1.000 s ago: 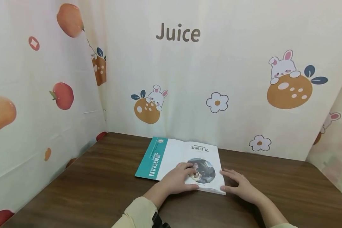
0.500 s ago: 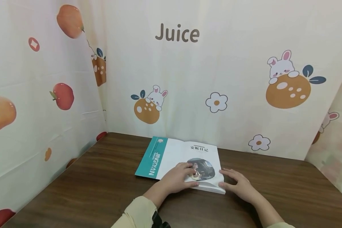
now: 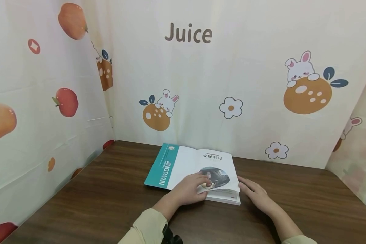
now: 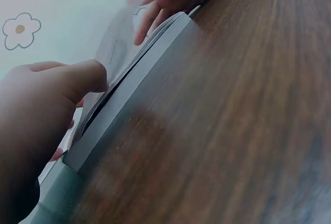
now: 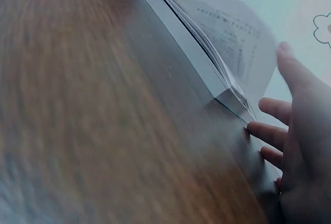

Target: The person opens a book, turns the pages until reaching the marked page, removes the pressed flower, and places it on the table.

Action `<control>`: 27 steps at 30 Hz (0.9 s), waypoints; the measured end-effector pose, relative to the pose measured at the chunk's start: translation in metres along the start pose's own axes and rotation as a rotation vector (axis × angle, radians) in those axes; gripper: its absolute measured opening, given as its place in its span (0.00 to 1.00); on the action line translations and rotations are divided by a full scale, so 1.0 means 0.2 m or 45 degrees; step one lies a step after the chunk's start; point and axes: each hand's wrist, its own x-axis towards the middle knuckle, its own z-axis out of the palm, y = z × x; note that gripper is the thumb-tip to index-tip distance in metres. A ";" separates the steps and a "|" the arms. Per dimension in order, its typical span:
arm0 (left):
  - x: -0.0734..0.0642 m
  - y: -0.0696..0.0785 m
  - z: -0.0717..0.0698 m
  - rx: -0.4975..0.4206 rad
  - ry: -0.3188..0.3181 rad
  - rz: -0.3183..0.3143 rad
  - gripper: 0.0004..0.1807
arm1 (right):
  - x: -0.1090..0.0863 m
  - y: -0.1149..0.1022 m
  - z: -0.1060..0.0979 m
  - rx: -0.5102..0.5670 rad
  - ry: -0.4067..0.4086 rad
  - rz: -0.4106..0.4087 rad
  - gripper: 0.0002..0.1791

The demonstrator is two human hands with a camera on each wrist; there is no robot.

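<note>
An opened book (image 3: pixel 187 162) lies on the wooden table, its teal cover flap (image 3: pixel 160 169) spread to the left. Its white title page has a round picture (image 3: pixel 220 178); the page's near right corner is raised off the pages beneath. My left hand (image 3: pixel 187 190) rests on the page near the lower middle, its thumb (image 4: pixel 85 76) by the book's near edge. Beside the book's right edge is my right hand (image 3: pixel 257 196). In the right wrist view, its thumb (image 5: pixel 289 61) touches the lifted page (image 5: pixel 232 32), while the spread fingers stay lower, near the book's corner.
The dark wooden table (image 3: pixel 103 210) extends around the book. A printed cloth (image 3: pixel 201 84) with fruit, rabbits and flowers hangs behind it, close to the book's far edge, and another patterned cloth (image 3: pixel 33 142) hangs on the left.
The title page's near right corner has risen, uncovering the page below. My right hand's thumb has moved up along the book's right edge. The left hand stays on the page.
</note>
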 end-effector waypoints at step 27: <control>0.00 0.00 -0.02 0.225 0.539 0.173 0.41 | 0.01 0.01 0.00 0.011 -0.036 0.064 0.30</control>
